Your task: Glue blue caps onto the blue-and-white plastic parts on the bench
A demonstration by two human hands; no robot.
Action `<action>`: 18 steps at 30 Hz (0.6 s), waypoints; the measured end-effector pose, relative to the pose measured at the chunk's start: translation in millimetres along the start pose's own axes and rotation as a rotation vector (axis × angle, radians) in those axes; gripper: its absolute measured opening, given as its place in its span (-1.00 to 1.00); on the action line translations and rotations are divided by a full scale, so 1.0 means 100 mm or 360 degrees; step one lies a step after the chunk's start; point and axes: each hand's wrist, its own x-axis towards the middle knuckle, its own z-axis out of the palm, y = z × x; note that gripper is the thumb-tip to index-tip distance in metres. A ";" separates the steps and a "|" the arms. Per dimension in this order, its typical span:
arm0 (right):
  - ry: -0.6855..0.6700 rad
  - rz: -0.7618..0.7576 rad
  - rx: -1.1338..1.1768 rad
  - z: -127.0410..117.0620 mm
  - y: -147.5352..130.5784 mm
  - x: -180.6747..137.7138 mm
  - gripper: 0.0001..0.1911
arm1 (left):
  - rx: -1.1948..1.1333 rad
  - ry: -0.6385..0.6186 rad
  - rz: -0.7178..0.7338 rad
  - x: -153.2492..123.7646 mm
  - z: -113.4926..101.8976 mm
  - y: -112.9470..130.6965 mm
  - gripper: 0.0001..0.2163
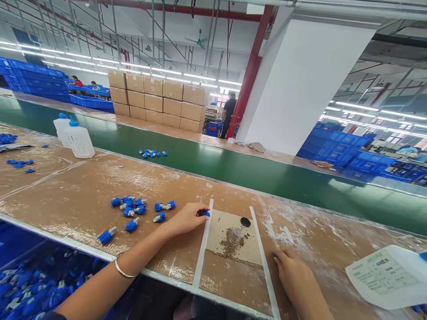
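Observation:
My left hand is closed on a small blue plastic part beside the left white tape strip. To the right of the other strip, my right hand rests low over the table, its fingers closed around a small blue piece, mostly hidden. Between the hands lies a cardboard sheet spotted with dark wet marks. A small clear cup stands on it, with a round black lid near its far edge. Several blue parts with pale stems are scattered left of my left hand.
A white bottle lies tilted at the right. Two bottles with blue caps stand at the back left. A green conveyor belt runs behind, carrying several blue parts. Below the table's left edge is a bin of blue parts.

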 end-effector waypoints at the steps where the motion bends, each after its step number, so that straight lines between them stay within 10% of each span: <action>1: -0.0007 0.0012 0.0018 0.01 -0.02 0.00 -0.60 | -0.0046 0.0011 -0.0022 0.00 0.00 0.00 -0.77; 18: 0.0004 0.0108 0.0440 -0.05 0.11 0.25 -0.76 | -0.1501 0.0052 -0.0679 -0.70 0.34 0.05 -0.65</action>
